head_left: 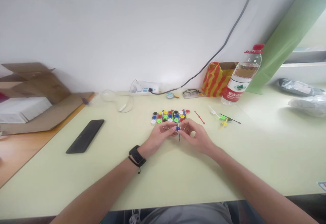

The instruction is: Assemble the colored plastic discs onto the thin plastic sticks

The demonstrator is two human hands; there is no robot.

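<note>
We held the blue stick [179,135] just at six o'clock of the coloured discs [170,116] on the table [178,183], with the fingers [170,126] of our left hand [159,136] and right hand [197,137] pinched on it, seemingly fitting a blue disc [177,128] onto it; the next move would call for steady alignment

White wall [114,23], pale green table [254,156], green curtain [287,30].

Open passage is offered by bare table [178,180] in front and to the right. Beyond the left hand [160,135] and right hand [196,136] the way is barred by coloured discs [170,116]; sticks [224,118] are scattered rightward, a phone [85,136] leftward. The back edge is crowded by a bottle [241,78], a striped bag [215,78] and what seems a power strip [145,88]
</note>
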